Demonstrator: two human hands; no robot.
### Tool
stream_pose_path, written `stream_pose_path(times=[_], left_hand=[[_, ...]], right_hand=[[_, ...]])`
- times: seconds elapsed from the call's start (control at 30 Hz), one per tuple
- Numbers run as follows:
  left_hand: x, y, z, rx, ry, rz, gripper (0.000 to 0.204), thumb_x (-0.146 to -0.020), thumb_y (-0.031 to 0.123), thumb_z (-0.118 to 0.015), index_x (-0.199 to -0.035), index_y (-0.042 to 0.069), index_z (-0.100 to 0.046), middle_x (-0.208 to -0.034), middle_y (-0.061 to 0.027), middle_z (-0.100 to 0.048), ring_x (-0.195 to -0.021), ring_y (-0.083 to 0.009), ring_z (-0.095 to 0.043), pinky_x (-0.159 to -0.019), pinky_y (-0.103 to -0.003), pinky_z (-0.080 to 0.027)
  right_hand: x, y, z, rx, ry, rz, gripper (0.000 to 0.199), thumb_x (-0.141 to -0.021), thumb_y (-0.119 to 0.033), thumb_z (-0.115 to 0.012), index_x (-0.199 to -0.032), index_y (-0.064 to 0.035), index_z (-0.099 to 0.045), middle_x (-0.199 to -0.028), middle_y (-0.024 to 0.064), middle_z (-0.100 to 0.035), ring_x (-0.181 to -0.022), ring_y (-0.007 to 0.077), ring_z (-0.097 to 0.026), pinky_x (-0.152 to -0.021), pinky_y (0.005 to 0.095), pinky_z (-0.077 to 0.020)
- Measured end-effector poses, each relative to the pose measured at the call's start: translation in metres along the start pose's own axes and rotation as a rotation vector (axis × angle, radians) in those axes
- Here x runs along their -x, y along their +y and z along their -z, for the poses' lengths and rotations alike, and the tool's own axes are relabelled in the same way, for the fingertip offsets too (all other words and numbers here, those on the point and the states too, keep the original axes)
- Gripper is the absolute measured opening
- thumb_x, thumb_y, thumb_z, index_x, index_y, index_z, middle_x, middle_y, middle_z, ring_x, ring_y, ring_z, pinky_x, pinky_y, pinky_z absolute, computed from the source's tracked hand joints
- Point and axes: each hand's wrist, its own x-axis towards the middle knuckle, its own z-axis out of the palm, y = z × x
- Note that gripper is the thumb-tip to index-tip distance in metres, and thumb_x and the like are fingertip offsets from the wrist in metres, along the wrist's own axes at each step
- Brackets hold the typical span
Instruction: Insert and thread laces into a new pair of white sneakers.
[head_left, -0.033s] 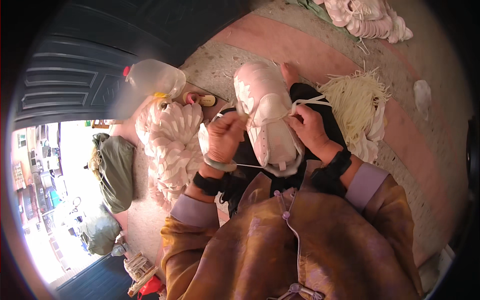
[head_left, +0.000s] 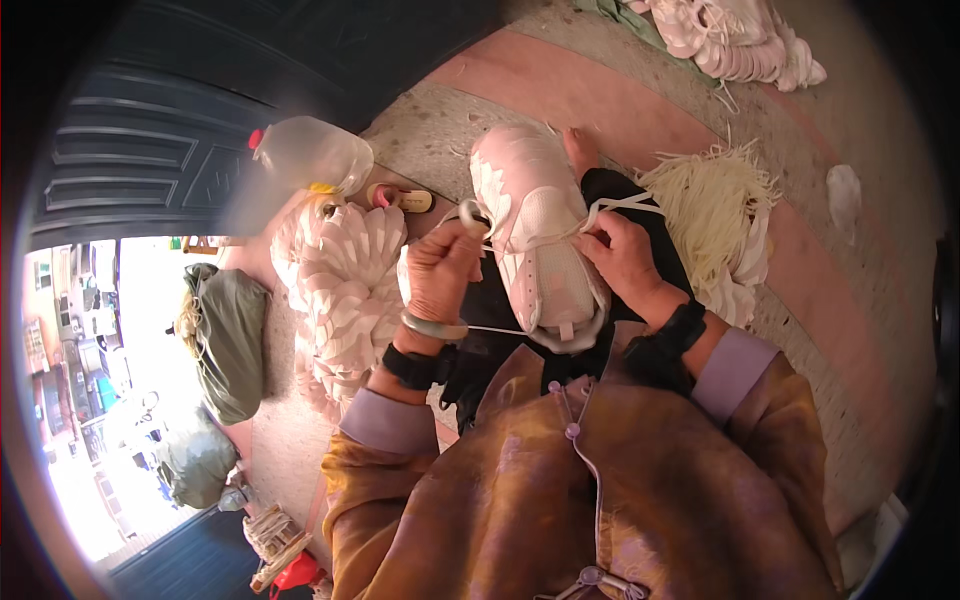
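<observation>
A stack of pink-and-white shoe uppers (head_left: 530, 215) lies across my lap, the top one with its eyelets and tongue facing me. My left hand (head_left: 440, 270) is closed beside its left edge, with a pale grey ring-shaped end (head_left: 473, 214) sticking out above the fist; the rest of that object is hidden. Thin white cord runs from near my left wrist to the upper's heel. On the other side, my right hand (head_left: 620, 255) pinches a white shoelace (head_left: 625, 203) at the upper's edge, its loose loops lying over my dark trousers. Lace also stretches across the upper between both hands.
More shoe uppers (head_left: 345, 270) are piled at left, beside a clear plastic jug (head_left: 310, 155) and a sandal (head_left: 403, 198). A bundle of cream laces (head_left: 715, 200) lies at right. Stacked uppers (head_left: 735, 40) sit far right. Filled sacks (head_left: 230, 340) stand by the bright doorway.
My left hand has drawn slightly left and away from the upper, and the ring-shaped end now shows above it. My right hand has barely moved.
</observation>
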Motion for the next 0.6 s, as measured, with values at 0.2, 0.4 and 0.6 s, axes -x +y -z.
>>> stream_pose_path(times=[0.2, 0.4, 0.6], left_hand=[[0.016, -0.028, 0.021, 0.311, 0.045, 0.150, 0.011, -0.087, 0.012, -0.059, -0.088, 0.002, -0.064, -0.075, -0.0065, -0.064, -0.056, -0.0121, -0.061, -0.053, -0.023, -0.050], [0.018, -0.046, -0.008, 0.388, -0.045, 0.137, 0.011, -0.085, 0.008, -0.060, -0.092, 0.001, -0.064, -0.078, -0.0081, -0.066, -0.060, -0.0135, -0.062, -0.055, -0.024, -0.051], [0.018, -0.058, -0.018, 0.193, -0.014, 0.056, 0.009, -0.084, 0.007, -0.061, -0.080, -0.001, -0.064, -0.061, -0.0033, -0.059, -0.050, -0.0081, -0.055, -0.047, -0.022, -0.044]], right_hand=[[0.010, -0.030, 0.005, 0.154, 0.079, 0.246, 0.010, -0.074, -0.013, -0.063, -0.080, -0.0074, -0.059, -0.072, 0.0063, -0.056, -0.067, 0.0260, -0.057, -0.060, 0.0377, -0.0439], [0.015, -0.050, 0.002, 0.611, -0.102, 0.648, 0.016, -0.076, -0.011, -0.058, -0.091, -0.0130, -0.062, -0.080, 0.0012, -0.050, -0.080, 0.0191, -0.053, -0.078, 0.0372, -0.0362], [0.017, -0.048, 0.002, 0.648, -0.148, 0.728, 0.025, -0.076, -0.014, -0.060, -0.101, -0.0145, -0.060, -0.086, 0.0017, -0.049, -0.083, 0.0187, -0.052, -0.084, 0.0395, -0.0356]])
